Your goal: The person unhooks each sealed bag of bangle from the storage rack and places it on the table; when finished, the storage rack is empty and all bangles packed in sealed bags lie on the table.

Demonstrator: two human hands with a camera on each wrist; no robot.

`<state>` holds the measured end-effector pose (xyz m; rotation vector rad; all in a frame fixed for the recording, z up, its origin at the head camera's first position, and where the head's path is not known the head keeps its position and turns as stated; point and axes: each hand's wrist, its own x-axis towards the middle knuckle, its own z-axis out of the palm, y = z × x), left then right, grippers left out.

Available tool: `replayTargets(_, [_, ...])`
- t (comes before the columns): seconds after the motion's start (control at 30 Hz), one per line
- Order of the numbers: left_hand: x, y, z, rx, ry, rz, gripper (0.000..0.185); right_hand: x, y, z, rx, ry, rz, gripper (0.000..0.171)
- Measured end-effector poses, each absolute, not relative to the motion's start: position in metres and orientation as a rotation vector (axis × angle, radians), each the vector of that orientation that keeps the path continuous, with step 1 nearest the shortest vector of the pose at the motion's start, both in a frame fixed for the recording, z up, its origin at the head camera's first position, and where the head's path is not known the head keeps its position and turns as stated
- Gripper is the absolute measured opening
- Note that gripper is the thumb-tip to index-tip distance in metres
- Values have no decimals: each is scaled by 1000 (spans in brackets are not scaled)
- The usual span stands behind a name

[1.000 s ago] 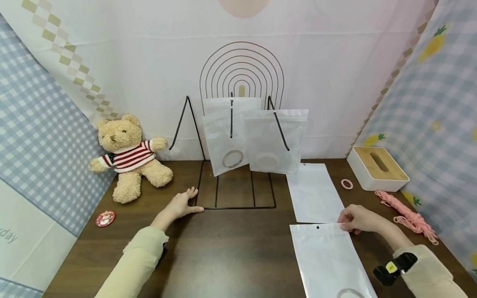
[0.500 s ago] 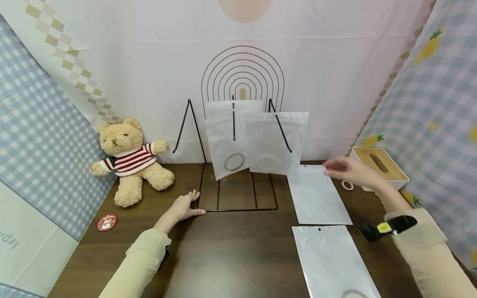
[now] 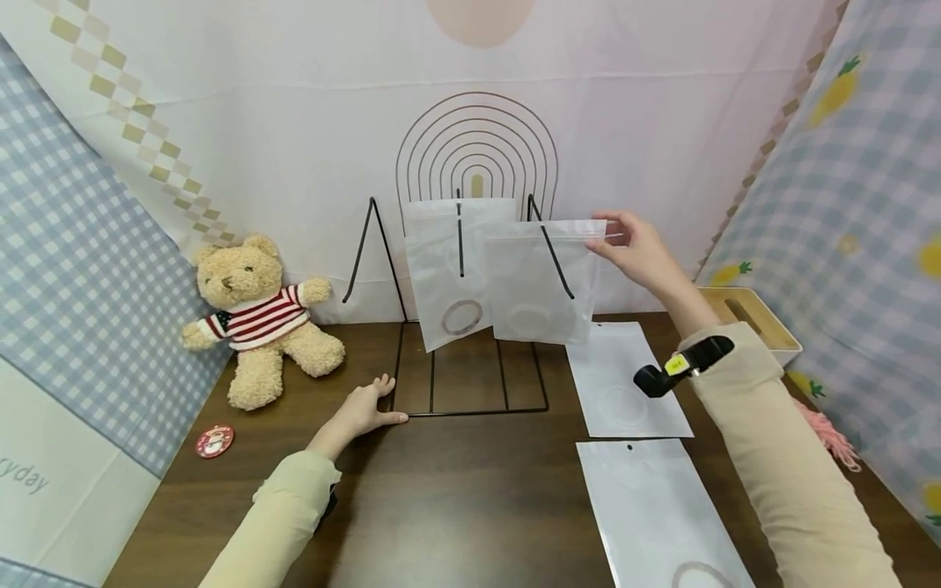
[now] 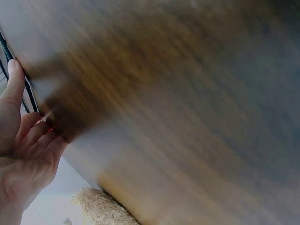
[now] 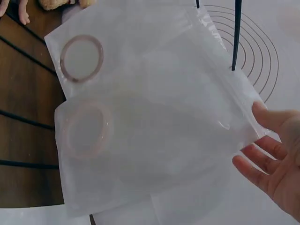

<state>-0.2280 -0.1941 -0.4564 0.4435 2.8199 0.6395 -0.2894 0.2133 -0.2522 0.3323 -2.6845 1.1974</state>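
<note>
My left hand [image 3: 360,410] rests at the front left corner of the black wire rack [image 3: 478,414], its thumb stretched along the front bar and its fingers at the left side bar. From the rack's right hook hangs a white zip bag [image 3: 540,286] with a pale ring showing through. With my right hand [image 3: 634,245] I pinch that bag's upper right corner, thumb in front and fingers behind. The right wrist view shows the same corner between thumb [image 5: 269,116] and fingers. A second white zip bag [image 3: 441,269], with a brownish ring, hangs from the middle hook, partly overlapped.
Two flat white zip bags [image 3: 639,498] lie on the table at the right, one behind the other. A teddy bear [image 3: 253,318] and a round red badge [image 3: 215,441] are at the left. A tissue box [image 3: 764,318] and pink rope [image 3: 831,433] are partly behind my right arm.
My right hand has left the near flat bag, risen up and to the left, and taken hold of the right hanging bag's corner. My left hand has stayed at the rack.
</note>
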Motion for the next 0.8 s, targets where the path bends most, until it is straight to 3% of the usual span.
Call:
replayTargets(0.2, [-229, -199, -457, 428, 2824, 625, 78, -294, 209, -253, 356, -2596, 1261, 31])
replayTargets(0.8, [-231, -196, -460, 444, 2822, 612, 78, -254, 219, -251, 331, -2634, 1331, 23])
